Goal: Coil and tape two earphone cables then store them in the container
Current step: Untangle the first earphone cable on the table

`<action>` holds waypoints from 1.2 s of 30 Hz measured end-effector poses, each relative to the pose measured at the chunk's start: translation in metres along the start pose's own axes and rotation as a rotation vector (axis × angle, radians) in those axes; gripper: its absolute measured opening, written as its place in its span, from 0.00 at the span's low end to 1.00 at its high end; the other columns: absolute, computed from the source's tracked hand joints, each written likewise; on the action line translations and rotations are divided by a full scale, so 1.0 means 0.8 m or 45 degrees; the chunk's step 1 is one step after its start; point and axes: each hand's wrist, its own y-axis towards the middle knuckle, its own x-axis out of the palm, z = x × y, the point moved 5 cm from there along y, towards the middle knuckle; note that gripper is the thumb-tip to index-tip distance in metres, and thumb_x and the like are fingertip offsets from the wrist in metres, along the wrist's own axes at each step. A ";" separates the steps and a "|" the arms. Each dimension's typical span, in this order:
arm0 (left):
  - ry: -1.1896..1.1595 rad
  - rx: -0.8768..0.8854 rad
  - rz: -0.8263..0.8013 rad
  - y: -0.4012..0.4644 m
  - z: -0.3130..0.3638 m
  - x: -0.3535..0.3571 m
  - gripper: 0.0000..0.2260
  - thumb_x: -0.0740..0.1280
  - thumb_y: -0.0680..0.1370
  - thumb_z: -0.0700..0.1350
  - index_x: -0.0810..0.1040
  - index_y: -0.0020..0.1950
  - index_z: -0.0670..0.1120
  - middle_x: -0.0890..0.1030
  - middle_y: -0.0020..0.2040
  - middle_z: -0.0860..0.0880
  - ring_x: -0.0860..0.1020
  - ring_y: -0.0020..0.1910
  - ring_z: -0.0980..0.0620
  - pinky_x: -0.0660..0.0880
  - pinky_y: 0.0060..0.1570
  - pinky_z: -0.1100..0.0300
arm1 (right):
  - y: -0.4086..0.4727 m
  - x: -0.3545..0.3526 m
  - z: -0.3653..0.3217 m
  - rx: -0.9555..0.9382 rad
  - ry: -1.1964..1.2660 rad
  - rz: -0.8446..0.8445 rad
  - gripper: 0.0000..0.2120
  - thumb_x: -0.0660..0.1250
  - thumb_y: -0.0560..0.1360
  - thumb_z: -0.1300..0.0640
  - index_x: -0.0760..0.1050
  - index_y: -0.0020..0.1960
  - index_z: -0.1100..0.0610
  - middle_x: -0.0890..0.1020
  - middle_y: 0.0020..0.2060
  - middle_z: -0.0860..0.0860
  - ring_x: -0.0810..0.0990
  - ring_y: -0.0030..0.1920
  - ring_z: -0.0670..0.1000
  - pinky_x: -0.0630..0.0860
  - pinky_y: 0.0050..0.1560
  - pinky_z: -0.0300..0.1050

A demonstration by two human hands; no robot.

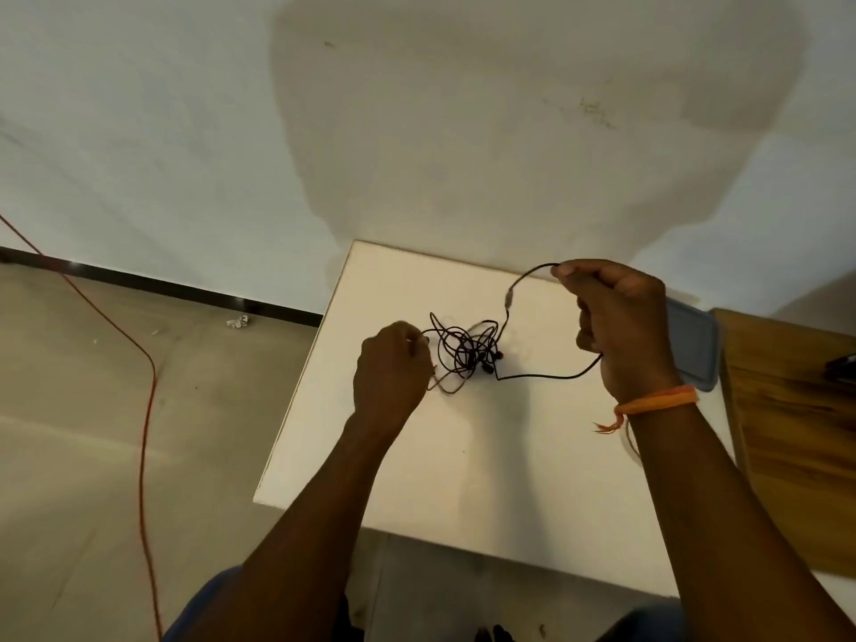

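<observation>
At the far left of the frame one thin orange cord point(147, 410) runs down across the floor. A small white scrap point(239, 322) lies by the dark strip at the bottom of the wall.

Next comes my left hand point(391, 370), just left of the middle. Its fingers are curled and seem to pinch a strand at the edge of the pile, but the pinch itself is hidden from me.

In the middle of the white table point(444, 479) sits one messy pile of black earphone cables point(465, 352) — thin, dark, looped over and over. I cannot count how many cables are in the tangle. I see a few small dark buds at its right side.

One strand rises from the pile to my right hand point(620, 326), which grips it — a loop of it hangs out below my fist. I wear one orange wristband point(657, 400).

Behind that hand lies one blue-grey container point(692, 345), and at the far right one wooden board point(796, 437). I can read no writing anywhere.
</observation>
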 end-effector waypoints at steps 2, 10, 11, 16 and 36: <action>-0.153 0.218 0.076 -0.005 0.024 -0.006 0.10 0.69 0.75 0.51 0.78 0.55 0.51 0.80 0.47 0.53 0.79 0.47 0.57 0.78 0.47 0.55 | -0.005 0.015 -0.008 -0.064 -0.062 -0.104 0.04 0.71 0.74 0.60 0.83 0.47 0.58 0.69 0.20 0.42 0.60 0.21 0.45 0.57 0.24 0.35; -0.220 0.231 -0.057 -0.006 0.035 0.007 0.14 0.66 0.77 0.59 0.80 0.59 0.56 0.79 0.51 0.51 0.79 0.41 0.55 0.74 0.41 0.62 | -0.018 0.055 -0.031 -0.214 -0.194 -0.498 0.05 0.72 0.74 0.59 0.84 0.48 0.58 0.69 0.21 0.47 0.60 0.21 0.46 0.59 0.23 0.36; -0.246 0.158 -0.094 -0.002 0.031 0.010 0.14 0.65 0.78 0.60 0.81 0.57 0.55 0.82 0.48 0.51 0.79 0.33 0.53 0.73 0.34 0.62 | -0.018 0.052 -0.034 -0.234 -0.225 -0.504 0.05 0.72 0.73 0.59 0.84 0.47 0.58 0.70 0.22 0.47 0.61 0.21 0.44 0.60 0.22 0.35; -0.028 0.019 -0.157 -0.002 0.029 0.005 0.16 0.69 0.75 0.53 0.77 0.62 0.54 0.84 0.49 0.49 0.81 0.39 0.45 0.80 0.43 0.54 | -0.022 0.055 -0.030 -0.346 -0.567 -0.677 0.04 0.73 0.72 0.57 0.85 0.46 0.56 0.77 0.26 0.59 0.70 0.26 0.44 0.71 0.32 0.39; -0.471 0.346 -0.259 -0.014 0.076 0.003 0.31 0.74 0.74 0.50 0.67 0.74 0.55 0.75 0.66 0.56 0.81 0.47 0.51 0.78 0.47 0.58 | -0.025 0.023 -0.088 -0.987 -0.573 0.005 0.07 0.69 0.76 0.57 0.84 0.49 0.58 0.85 0.41 0.49 0.83 0.40 0.47 0.79 0.45 0.44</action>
